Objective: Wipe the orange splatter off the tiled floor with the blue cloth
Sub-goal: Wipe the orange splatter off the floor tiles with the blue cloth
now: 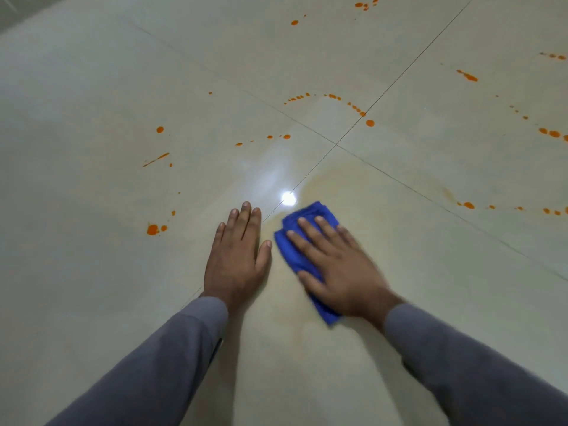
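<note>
My right hand (341,269) lies flat on the folded blue cloth (292,253) and presses it against the cream tiled floor (92,87). The cloth shows past my fingertips and at the wrist. My left hand (238,256) rests flat on the floor beside it, fingers together, holding nothing. Orange splatter dots the tiles: a blob at the left (152,229), a streak (156,159), an arc of drops near the tile joint (370,123), and drops at the right (468,205). A faint yellowish smear (353,179) covers the tile around the cloth.
Dark grout lines cross at a joint (336,145) ahead of my hands. More orange drops lie at the far top (294,22) and far right (553,133). A bright light reflection (288,198) sits just beyond the cloth.
</note>
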